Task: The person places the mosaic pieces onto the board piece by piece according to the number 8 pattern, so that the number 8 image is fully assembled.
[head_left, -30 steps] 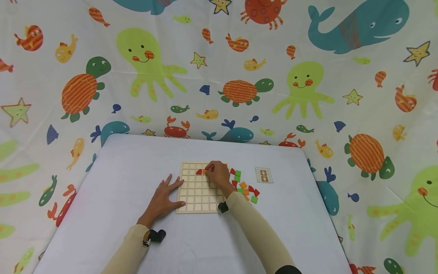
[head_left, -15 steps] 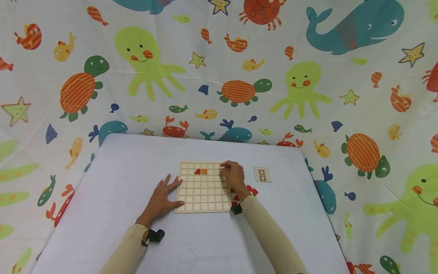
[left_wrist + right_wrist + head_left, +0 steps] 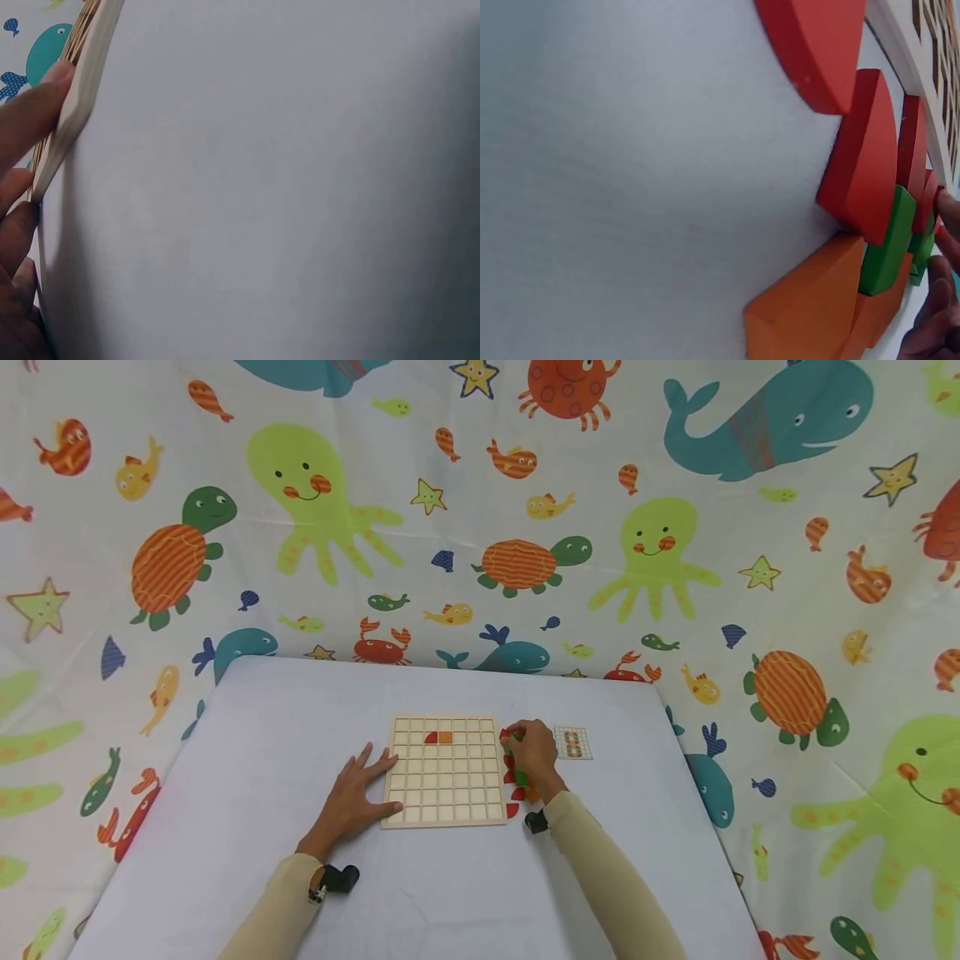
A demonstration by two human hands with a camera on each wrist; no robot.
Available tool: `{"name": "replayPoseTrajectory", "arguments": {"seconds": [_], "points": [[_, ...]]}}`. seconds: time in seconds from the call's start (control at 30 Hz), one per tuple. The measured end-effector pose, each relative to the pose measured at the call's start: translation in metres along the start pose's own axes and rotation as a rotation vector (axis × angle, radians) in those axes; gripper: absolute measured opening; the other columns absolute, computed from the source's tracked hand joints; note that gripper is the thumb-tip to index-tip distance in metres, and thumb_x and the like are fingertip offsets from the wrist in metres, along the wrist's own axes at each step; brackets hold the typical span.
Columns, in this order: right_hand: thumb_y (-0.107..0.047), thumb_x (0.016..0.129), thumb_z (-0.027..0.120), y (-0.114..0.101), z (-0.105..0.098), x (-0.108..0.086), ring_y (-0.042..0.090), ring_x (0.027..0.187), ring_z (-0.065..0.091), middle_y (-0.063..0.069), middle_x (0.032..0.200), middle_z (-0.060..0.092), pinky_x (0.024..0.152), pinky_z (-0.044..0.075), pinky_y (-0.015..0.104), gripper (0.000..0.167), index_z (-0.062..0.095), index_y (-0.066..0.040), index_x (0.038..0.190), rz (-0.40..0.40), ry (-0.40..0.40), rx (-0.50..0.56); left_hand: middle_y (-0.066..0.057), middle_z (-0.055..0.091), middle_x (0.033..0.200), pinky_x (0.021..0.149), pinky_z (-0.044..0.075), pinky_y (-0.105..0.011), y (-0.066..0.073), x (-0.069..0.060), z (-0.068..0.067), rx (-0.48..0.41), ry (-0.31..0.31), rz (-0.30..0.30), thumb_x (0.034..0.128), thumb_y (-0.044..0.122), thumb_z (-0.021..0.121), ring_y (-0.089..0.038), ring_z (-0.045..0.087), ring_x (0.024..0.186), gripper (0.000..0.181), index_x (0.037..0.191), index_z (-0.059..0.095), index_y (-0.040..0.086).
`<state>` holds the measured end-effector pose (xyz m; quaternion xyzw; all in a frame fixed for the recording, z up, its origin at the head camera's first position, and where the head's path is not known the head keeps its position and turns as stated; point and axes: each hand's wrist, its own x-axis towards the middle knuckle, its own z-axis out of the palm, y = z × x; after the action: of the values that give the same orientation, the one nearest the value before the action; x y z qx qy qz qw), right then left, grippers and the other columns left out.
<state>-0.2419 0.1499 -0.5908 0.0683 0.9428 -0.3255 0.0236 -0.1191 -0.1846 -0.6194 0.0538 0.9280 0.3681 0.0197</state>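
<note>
A wooden grid board [image 3: 447, 790] lies on the white table, with a red quarter-round piece [image 3: 431, 738] and an orange square [image 3: 446, 737] side by side in its upper cells. My left hand [image 3: 351, 802], fingers spread, rests against the board's left edge; the left wrist view has its fingers [image 3: 30, 124] along the rim [image 3: 84, 82]. Just off the board's upper right side, my right hand [image 3: 536, 753] pinches a red piece [image 3: 504, 734] by its fingertips. The right wrist view only partly shows that hand [image 3: 936, 322], beyond the loose pieces.
Red, green and orange pieces lie close along the board's right edge, among them a red one [image 3: 512, 811] near the lower corner and an orange one [image 3: 810, 307]. A patterned grid card [image 3: 573, 743] lies right of my right hand. A sea-animal cloth [image 3: 337, 610] hangs behind the table.
My right hand has moved right, from over the orange square in the grid to the loose pieces beside the board. The orange square stays in its cell. My left hand has kept its place.
</note>
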Motion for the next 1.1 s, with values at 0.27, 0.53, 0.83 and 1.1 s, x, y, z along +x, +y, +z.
{"name": "replayPoseTrajectory", "arguments": {"seconds": [0.27, 0.53, 0.83, 1.1], "points": [[-0.024, 0.095, 0.082, 0.003, -0.001, 0.001, 0.021, 0.084, 0.062, 0.003, 0.093, 0.070, 0.070, 0.051, 0.033, 0.016, 0.069, -0.019, 0.100, -0.058, 0.004, 0.071, -0.021, 0.035, 0.171, 0.130, 0.014, -0.074, 0.001, 0.000, 0.001, -0.007, -0.001, -0.005, 0.0799, 0.048, 0.090, -0.056, 0.018, 0.161, 0.093, 0.158, 0.052, 0.015], [-0.020, 0.098, 0.079, -0.002, -0.001, 0.002, 0.020, 0.086, 0.060, 0.003, 0.095, 0.069, 0.069, 0.049, 0.029, 0.012, 0.069, -0.019, 0.103, -0.090, 0.010, 0.177, -0.023, 0.031, 0.172, 0.128, 0.015, -0.076, 0.001, -0.001, 0.000, -0.006, 0.000, -0.008, 0.0804, 0.048, 0.090, -0.058, 0.018, 0.160, 0.092, 0.158, 0.052, 0.016], [-0.018, 0.096, 0.081, -0.028, 0.013, -0.006, 0.017, 0.080, 0.059, 0.002, 0.092, 0.070, 0.065, 0.050, 0.027, 0.007, 0.074, -0.017, 0.099, -0.207, -0.115, 0.251, -0.023, 0.033, 0.172, 0.128, 0.016, -0.076, 0.000, -0.001, 0.000, 0.002, 0.002, 0.003, 0.0796, 0.048, 0.090, -0.059, 0.019, 0.159, 0.092, 0.158, 0.053, 0.016], [-0.014, 0.094, 0.082, -0.048, 0.036, -0.005, 0.014, 0.085, 0.065, 0.000, 0.089, 0.074, 0.078, 0.058, 0.027, 0.004, 0.078, -0.014, 0.097, -0.210, -0.145, 0.223, -0.018, 0.039, 0.169, 0.130, 0.013, -0.073, 0.001, 0.000, 0.001, -0.007, 0.004, 0.007, 0.0797, 0.046, 0.091, -0.054, 0.019, 0.161, 0.092, 0.158, 0.053, 0.015]]}}
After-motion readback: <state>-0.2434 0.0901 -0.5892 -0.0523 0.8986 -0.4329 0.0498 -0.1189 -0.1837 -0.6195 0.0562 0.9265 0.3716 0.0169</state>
